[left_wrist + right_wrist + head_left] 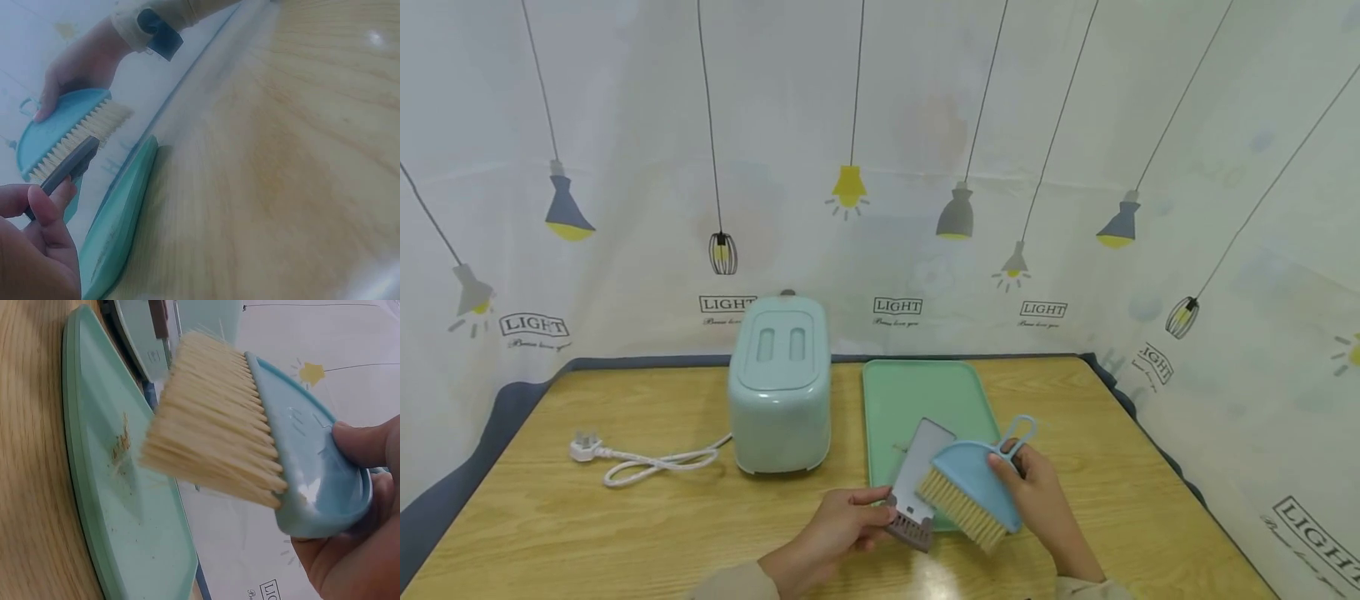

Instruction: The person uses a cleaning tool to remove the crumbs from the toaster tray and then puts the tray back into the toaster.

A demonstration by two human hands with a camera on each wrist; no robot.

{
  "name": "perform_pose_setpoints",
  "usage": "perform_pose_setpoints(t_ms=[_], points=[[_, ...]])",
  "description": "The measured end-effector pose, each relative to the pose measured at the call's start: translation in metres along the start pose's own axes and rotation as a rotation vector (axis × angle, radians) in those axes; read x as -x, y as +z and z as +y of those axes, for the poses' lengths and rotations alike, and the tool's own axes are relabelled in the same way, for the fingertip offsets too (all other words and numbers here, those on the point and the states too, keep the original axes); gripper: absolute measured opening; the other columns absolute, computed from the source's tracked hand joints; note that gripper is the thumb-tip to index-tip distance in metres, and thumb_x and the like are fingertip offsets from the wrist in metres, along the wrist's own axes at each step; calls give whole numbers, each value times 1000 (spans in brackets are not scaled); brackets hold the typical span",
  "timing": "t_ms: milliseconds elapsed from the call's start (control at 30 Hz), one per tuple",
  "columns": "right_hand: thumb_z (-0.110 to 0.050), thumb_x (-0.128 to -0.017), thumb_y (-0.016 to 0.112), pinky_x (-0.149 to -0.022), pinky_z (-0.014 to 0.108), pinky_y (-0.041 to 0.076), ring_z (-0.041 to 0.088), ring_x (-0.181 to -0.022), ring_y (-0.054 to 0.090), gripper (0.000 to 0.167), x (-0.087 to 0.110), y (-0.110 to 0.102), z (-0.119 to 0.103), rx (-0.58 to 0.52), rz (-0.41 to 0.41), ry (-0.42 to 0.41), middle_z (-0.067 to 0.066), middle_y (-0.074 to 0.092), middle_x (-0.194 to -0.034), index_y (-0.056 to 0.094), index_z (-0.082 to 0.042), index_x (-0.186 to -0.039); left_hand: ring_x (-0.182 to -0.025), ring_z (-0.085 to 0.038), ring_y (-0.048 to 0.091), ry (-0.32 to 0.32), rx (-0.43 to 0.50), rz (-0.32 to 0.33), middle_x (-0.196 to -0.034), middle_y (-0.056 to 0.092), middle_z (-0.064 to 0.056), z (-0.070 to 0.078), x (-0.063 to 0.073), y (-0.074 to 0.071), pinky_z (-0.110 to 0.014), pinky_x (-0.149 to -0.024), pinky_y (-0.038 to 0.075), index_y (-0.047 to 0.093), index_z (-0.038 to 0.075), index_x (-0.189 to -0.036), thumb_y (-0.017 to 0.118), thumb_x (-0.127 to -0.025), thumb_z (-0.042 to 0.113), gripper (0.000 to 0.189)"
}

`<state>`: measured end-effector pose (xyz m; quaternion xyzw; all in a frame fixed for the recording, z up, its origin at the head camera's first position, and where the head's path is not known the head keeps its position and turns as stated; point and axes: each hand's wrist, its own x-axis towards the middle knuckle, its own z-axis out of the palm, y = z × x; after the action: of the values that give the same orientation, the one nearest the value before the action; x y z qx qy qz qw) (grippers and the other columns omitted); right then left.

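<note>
Head view: a person's two hands work close together over a wooden table [647,542]. The left hand [846,521] pinches a flat grey panel [921,458] at its brown, slotted end, between thumb and fingers. The right hand [1041,496] grips a blue brush [981,475], thumb on its face beside the handle loop [1022,417], with the bristles [961,510] angled down near the panel; whether they touch is unclear. Both are held above the near part of a green tray [917,379], where the right wrist view shows brown crumbs [121,447]. Left of the tray stands a pale blue toaster [780,437], its white cord [658,461] and plug [583,450] lying on the table.

The brush looks light, its body stiff and smooth, perhaps slightly slippery, its bristles springy; the base of the loop, where the thumb sits, seems a sound hold that leaves the bristles free. The panel appears thin, light and rigid, likely to tip or twist if pinched loosely; the slotted end or the long edges should give a firm hold
</note>
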<state>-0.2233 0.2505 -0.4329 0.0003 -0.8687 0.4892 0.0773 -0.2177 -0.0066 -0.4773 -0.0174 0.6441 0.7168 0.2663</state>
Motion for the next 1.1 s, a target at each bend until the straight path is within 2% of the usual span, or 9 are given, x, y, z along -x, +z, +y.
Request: perform_pose_setpoints(t_ms=[133, 267, 433, 567, 667, 767, 933, 1100], points=[[-15, -96, 58, -54, 22, 39, 8, -61, 43, 18, 0, 2, -2, -33, -25, 55, 0, 45, -69, 55, 4, -98, -60, 0, 63, 8, 12, 4, -95, 75, -9, 0, -4, 4, -14, -51, 43, 51, -2, -136, 66, -90, 13, 51], [-13, -96, 58, -57, 22, 43, 8, -64, 47, 17, 1, 6, -4, -118, -52, 93, 0, 48, -71, 56, 4, -99, -59, 1, 63, 6, 33, 1, -94, 75, -11, -2, -7, 7, -13, -50, 42, 51, -4, -135, 65, -90, 9, 49], [-10, -95, 59, -56, 21, 37, 7, -63, 40, 16, 2, 14, -5, -166, -72, 103, -1, 40, -68, 54, 5, -94, -59, 1, 62, 8, 28, 7, -91, 76, -9, -3, -7, 6, -13, -49, 41, 52, -4, -134, 65, -90, 8, 48], [-11, -95, 59, -59, 21, 38, 7, -70, 42, 17, 1, 19, -3, -156, -84, 109, 2, 50, -79, 54, 5, -90, -58, 0, 60, 14, 1, 14, -91, 75, -7, -5, -5, 5, -14, -51, 43, 54, -3, -133, 66, -89, 10, 47], [-10, -95, 59, -63, 19, 40, 6, -76, 45, 20, 0, 22, -2, -148, -83, 86, 5, 56, -93, 53, 4, -81, -60, -1, 60, 13, -11, 12, -93, 75, -7, -6, -3, 5, -15, -52, 43, 55, -3, -132, 66, -89, 10, 46], [-10, -94, 60, -64, 19, 40, 5, -76, 45, 24, 0, 24, -2, -128, -80, 56, 7, 57, -96, 52, 3, -76, -60, -1, 60, 9, -19, 2, -96, 75, -9, -6, -1, 4, -16, -53, 43, 55, -3, -132, 66, -90, 11, 47], [-9, -94, 59, -65, 20, 40, 6, -76, 45, 25, -3, 24, -4, -109, -89, 50, 8, 58, -96, 50, 2, -75, -59, -2, 56, 11, -40, -7, -100, 74, -11, -4, 4, 4, -17, -54, 42, 54, -3, -133, 66, -89, 12, 48], [-11, -95, 59, -60, 21, 37, 8, -68, 42, 21, -6, 23, -6, -115, -108, 62, 4, 52, -82, 52, 3, -81, -60, -3, 53, 24, -39, -15, -100, 74, -10, -2, 6, 3, -18, -54, 42, 54, -3, -133, 66, -89, 12, 48]])
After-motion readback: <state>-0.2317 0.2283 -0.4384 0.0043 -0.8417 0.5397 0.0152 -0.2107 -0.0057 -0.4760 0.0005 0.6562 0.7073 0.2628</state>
